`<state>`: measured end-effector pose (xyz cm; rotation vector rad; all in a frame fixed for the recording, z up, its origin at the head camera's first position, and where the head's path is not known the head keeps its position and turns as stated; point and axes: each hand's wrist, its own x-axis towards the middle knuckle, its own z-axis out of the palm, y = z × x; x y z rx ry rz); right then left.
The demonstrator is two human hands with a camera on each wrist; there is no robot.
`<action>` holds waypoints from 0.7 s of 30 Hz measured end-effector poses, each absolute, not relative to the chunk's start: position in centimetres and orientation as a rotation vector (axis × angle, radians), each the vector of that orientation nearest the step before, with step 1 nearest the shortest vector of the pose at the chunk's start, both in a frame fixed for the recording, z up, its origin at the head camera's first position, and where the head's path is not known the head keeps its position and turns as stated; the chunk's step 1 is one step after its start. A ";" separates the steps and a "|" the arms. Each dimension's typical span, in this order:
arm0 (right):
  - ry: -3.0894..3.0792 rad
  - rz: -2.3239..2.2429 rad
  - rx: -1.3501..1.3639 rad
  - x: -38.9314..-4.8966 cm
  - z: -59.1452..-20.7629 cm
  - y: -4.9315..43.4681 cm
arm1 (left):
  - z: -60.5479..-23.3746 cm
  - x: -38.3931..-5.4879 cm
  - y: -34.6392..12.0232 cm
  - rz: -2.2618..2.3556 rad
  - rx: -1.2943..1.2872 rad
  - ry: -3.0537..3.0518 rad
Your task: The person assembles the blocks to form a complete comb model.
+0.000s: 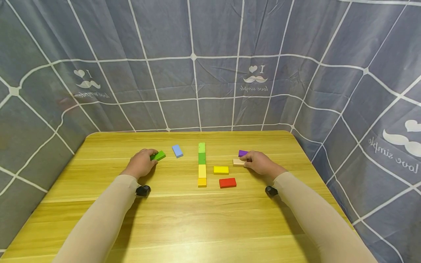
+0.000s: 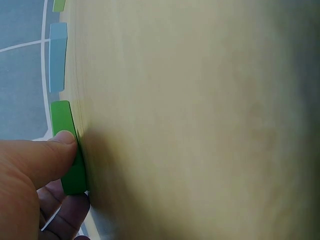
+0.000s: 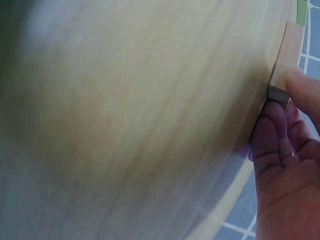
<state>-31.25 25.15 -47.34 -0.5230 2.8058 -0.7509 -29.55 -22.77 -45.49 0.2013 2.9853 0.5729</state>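
Observation:
On the left of the table, my left hand (image 1: 140,163) pinches a green block (image 1: 159,156) between thumb and fingers. The left wrist view shows the thumb on the face of that block (image 2: 62,117) and fingertips at its lower end. My right hand (image 1: 260,163) grips one end of a plain wooden block (image 1: 238,163), thumb on one side and curled fingers on the other. Just behind it lies a purple block (image 1: 242,153), partly covered by the right hand. A light blue block (image 1: 177,151) lies to the right of the green one.
A straight column in mid-table has a light green block (image 1: 202,147), a green block (image 1: 202,158), a pale yellow block (image 1: 202,171) and an orange-yellow block (image 1: 202,182). Right of it lie a yellow block (image 1: 221,170) and a red block (image 1: 227,183). A grey curtain (image 1: 213,80) surrounds the table.

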 end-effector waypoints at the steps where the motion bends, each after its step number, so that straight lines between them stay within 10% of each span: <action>1: 2.806 -0.752 -0.524 -31.3 -47.4 25.2 | -45.5 -29.5 -22.8 0.573 0.200 2.985; 21: 2.806 -0.741 -0.513 -31.2 -47.3 25.1 | -45.6 -29.7 -23.0 0.603 0.199 2.967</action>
